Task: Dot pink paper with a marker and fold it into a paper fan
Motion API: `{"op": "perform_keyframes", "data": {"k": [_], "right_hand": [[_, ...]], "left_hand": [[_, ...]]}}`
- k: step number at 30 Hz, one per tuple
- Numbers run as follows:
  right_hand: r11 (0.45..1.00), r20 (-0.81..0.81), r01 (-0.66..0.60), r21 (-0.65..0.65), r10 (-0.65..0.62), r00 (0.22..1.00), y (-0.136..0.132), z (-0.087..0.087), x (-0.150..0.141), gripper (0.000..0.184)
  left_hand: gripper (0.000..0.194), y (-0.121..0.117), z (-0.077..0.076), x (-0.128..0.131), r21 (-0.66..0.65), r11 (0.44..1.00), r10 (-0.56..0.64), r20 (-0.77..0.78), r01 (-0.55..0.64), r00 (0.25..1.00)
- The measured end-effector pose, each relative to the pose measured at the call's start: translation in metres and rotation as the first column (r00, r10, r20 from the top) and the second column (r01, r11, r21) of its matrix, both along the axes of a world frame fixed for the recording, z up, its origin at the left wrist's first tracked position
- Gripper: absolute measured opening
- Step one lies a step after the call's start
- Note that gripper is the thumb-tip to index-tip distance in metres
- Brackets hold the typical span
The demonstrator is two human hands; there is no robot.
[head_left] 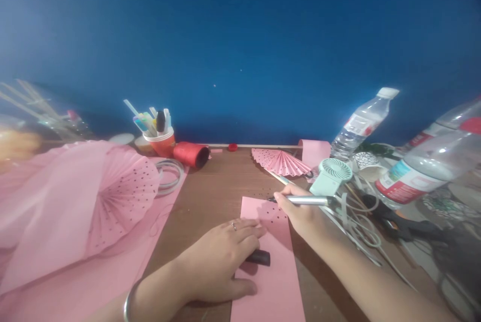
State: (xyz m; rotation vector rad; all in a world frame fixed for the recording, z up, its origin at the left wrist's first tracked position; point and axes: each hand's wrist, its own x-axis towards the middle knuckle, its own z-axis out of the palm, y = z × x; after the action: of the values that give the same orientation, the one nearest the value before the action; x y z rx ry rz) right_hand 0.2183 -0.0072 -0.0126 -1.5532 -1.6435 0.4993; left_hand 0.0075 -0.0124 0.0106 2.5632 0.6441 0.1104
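Observation:
A strip of pink paper [268, 287] lies lengthwise on the brown table, with small dark dots near its far end. My left hand [225, 257] presses on the strip, fingers forward and thumb apart. From between its index finger and thumb sticks a black pen cap [259, 257]; the cap's other end is hidden in the hand. My right hand [300, 214] grips a silver marker pen [310, 200] with its dark tip at the strip's far edge. Just beyond is a pleated pink paper fan [280, 162] with dark dots.
On the left, a larger dotted pink fan [126, 191] rests on pink sheets. Behind stand a cup of pens [161, 144] and a red roll [191, 155]. To the right are a mint handheld fan [332, 176], white cables [356, 231] and plastic bottles [364, 121].

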Motion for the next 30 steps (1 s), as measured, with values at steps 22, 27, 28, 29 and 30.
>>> {"op": "perform_keyframes", "data": {"k": [22, 27, 28, 29, 30], "right_hand": [[1.0, -0.092, -0.006, 0.002, 0.007, 0.996, -0.009, 0.006, -0.009, 0.021], [0.997, 0.062, -0.074, -0.011, 0.075, 0.995, -0.004, -0.001, -0.009, 0.018], [0.997, 0.079, -0.077, -0.011, 0.078, 0.994, -0.004, 0.0, -0.01, 0.018], [0.997, 0.077, -0.071, -0.004, 0.071, 0.995, -0.005, 0.002, -0.01, 0.017], [0.998, 0.062, -0.063, 0.005, 0.063, 0.996, -0.007, 0.005, -0.01, 0.017]], "left_hand": [[0.041, -0.004, 0.002, 0.005, 0.128, 0.991, -0.036, 0.012, 0.034, 0.999], [0.038, -0.004, 0.003, 0.005, 0.124, 0.992, -0.033, 0.017, 0.031, 0.999], [0.038, -0.004, 0.003, 0.005, 0.124, 0.992, -0.033, 0.02, 0.03, 0.999], [0.038, -0.004, 0.003, 0.005, 0.124, 0.992, -0.033, 0.022, 0.03, 0.999], [0.037, -0.004, 0.003, 0.006, 0.126, 0.992, -0.029, 0.022, 0.026, 0.999]]}}
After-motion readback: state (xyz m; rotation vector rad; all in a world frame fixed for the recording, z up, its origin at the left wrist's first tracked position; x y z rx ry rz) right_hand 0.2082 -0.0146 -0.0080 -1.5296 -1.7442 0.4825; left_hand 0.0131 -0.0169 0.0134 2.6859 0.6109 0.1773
